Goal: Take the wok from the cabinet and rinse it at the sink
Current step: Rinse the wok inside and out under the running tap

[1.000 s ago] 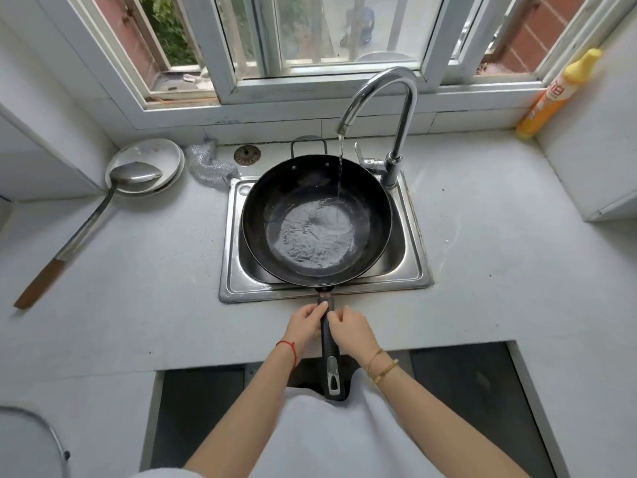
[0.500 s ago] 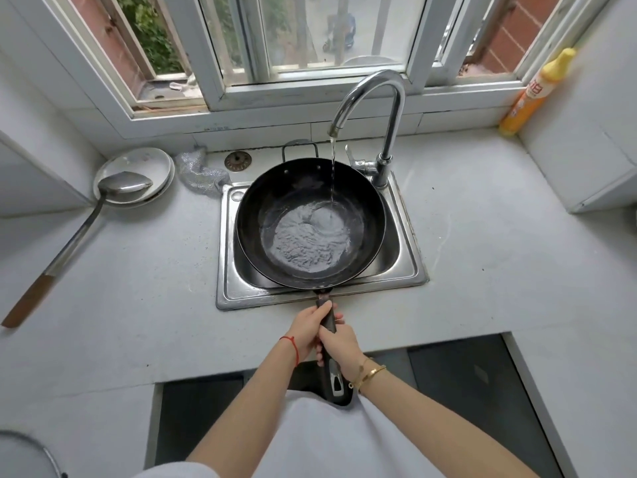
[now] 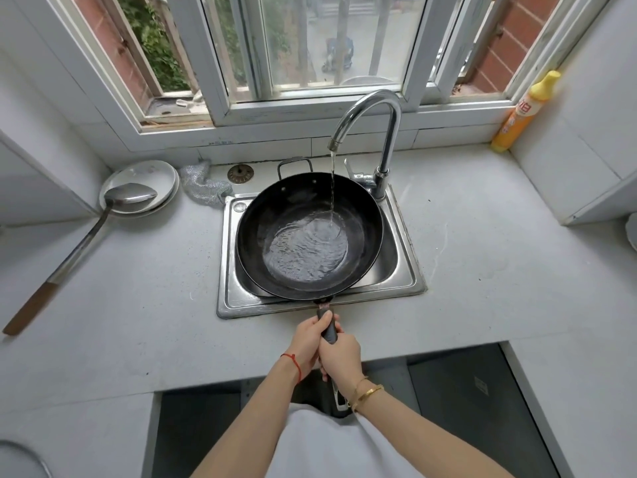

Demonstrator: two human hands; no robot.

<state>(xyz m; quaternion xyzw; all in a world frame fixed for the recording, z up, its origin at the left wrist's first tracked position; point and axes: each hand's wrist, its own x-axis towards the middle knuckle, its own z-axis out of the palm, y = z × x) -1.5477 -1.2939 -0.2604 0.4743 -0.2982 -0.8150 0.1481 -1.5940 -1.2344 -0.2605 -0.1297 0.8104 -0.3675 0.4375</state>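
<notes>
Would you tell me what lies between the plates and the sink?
In the head view, a steel scrubber lies between the plates and the sink.

- A big metal ladle (image 3: 86,236) with a brown wooden handle lies on the gray tabletop (image 3: 499,270) at the left.
- Its scoop rests on some white plates (image 3: 144,177) in the back left corner.
- A shiny metal scrubber (image 3: 203,184) lies just beside the plates.
- A small round drain plug (image 3: 240,173) lies right next to the scrubber.
- A yellow bottle (image 3: 524,112) stands tilted in the far right corner, under the window (image 3: 310,63).
</notes>
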